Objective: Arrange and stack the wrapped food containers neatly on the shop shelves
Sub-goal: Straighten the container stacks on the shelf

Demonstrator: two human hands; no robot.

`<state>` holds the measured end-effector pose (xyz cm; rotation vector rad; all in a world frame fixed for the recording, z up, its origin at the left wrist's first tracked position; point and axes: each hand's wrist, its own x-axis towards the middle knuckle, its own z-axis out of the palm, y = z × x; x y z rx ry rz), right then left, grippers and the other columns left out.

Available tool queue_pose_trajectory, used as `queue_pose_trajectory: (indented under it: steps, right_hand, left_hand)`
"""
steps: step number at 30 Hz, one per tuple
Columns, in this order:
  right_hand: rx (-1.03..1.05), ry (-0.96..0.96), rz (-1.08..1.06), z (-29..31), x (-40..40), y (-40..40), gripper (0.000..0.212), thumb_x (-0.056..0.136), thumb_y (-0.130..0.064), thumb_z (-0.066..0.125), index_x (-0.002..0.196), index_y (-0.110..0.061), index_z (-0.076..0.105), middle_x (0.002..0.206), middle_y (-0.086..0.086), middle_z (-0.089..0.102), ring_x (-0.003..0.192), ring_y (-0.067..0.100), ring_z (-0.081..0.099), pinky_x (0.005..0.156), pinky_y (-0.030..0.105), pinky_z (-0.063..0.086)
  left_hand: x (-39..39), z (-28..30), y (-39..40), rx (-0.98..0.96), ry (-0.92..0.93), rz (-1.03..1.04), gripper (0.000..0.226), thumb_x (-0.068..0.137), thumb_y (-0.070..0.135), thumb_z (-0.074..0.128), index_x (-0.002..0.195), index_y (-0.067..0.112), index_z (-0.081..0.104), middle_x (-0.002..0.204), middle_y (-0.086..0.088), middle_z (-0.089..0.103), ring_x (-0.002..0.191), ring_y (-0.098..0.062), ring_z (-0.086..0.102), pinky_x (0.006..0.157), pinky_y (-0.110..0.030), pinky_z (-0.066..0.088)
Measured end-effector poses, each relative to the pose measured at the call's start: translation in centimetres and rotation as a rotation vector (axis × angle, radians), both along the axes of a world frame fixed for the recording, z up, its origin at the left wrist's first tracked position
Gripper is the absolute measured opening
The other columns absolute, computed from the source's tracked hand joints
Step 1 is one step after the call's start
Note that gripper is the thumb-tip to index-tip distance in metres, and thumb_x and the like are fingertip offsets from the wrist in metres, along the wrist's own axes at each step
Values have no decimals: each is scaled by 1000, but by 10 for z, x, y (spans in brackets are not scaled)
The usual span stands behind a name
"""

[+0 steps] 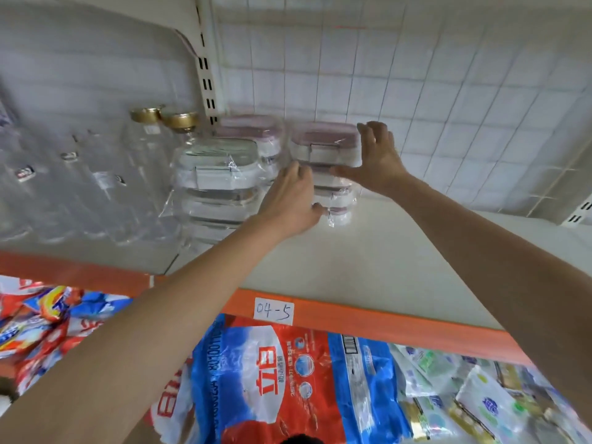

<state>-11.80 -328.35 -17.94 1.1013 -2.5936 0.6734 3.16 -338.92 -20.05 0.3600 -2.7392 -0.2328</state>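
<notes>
Far out to the left of where my hands work, I see a row of clear glass bottles [96,187], blurred, two of them with gold caps [179,118], standing on the same white shelf [384,261]. Closer in, just left of my left hand, sits a stack of wrapped containers with pale lids [221,184], the film around it crinkled and glinting; behind that, a pink-lidded container [250,129] stands against the tiled wall [416,75]. My left hand [290,203] is on the left side of the pink-lidded stack [326,168], fingers curled against the wrap at mid-height and thumb hooked low near the bottom container, so I read it as gripping the stack, though motion blur leaves the contact a little uncertain. That stack stands upright between my two hands, toward the back of the shelf, just beside the pale-lidded stack and near the wall. My right hand [376,158] is on the stack's right side, spread wide: fingers straight and pointing up along the top container's edge, thumb stretched leftward across the front of the stack, pressing rather than clasping. To the right of that hand the shelf surface runs bare-white to a bracket [579,216] at the far edge. Below my forearms, the shelf's orange front strip [384,318] carries a handwritten tag reading "04-5" [274,310], and under it lie red-and-blue detergent bags [272,379], with smaller pale packets [480,398] further right.
</notes>
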Motion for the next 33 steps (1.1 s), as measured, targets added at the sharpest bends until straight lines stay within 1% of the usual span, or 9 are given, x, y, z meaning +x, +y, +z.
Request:
queue_pose_trajectory:
  steps: [3,5,7,10,15,19,24,28,33]
  right_hand:
    - [72,-84,31,8,-15,-17,102,76,-56,67,150,-13,10,157,6,2,144,25,5,115,41,18]
    - [24,-140,66,10,-20,-25,95,77,-53,68,147,-10,20,153,9,16,141,29,14,109,38,23]
    - [-69,-148,75,9,-20,-29,76,76,-46,73,130,-7,35,131,11,38,126,29,34,91,31,32]
    - [-43,-137,72,13,-15,-26,63,71,-41,78,106,-12,34,108,6,36,109,25,38,79,29,30]
    - [-35,-141,-27,18,-8,-3,84,61,-45,83,118,-7,34,110,3,27,111,22,36,89,27,35]
    - [-35,-281,-243,3,-8,51,101,62,-58,76,136,-9,28,119,3,23,124,22,30,103,32,35]
    - [-8,-388,-359,-31,6,107,93,60,-59,78,127,-7,38,114,2,27,111,22,41,93,34,42]
    - [88,-356,-291,-53,21,121,95,57,-54,82,123,-4,37,116,2,34,106,19,45,82,27,41]
    - [385,-194,-237,-87,30,120,96,62,-67,70,133,-15,31,128,2,39,121,23,37,96,35,32]
  left_hand:
    - [-7,0,-7,-22,22,12,51,89,23,57,128,-3,37,134,-17,31,128,-30,31,94,-31,35]
    - [-10,3,-10,-14,50,6,52,88,20,57,128,-5,34,136,-19,27,129,-31,28,97,-28,31]
    - [-12,8,-11,1,65,6,55,88,17,57,129,-8,31,138,-23,23,131,-32,24,103,-27,26]
    - [-22,14,-11,-27,61,23,61,87,21,59,129,-12,29,136,-25,24,131,-34,21,107,-29,20]
    - [-53,21,-6,59,108,80,86,80,36,71,130,-15,24,130,-22,31,125,-33,30,106,-33,29]
    - [-70,17,-7,-36,-118,36,103,84,57,57,143,-12,8,152,-29,9,143,-38,8,117,-44,10]
    - [-78,13,-11,-185,-367,31,111,82,75,41,150,3,-11,158,-18,-13,146,-35,-7,117,-44,-1]
    - [-76,23,-18,-189,-322,48,104,81,56,60,150,2,3,152,-19,15,138,-34,10,113,-39,17]
    - [-60,24,-9,-284,-195,8,104,61,72,68,132,1,39,126,-10,37,119,-28,28,102,-39,26]
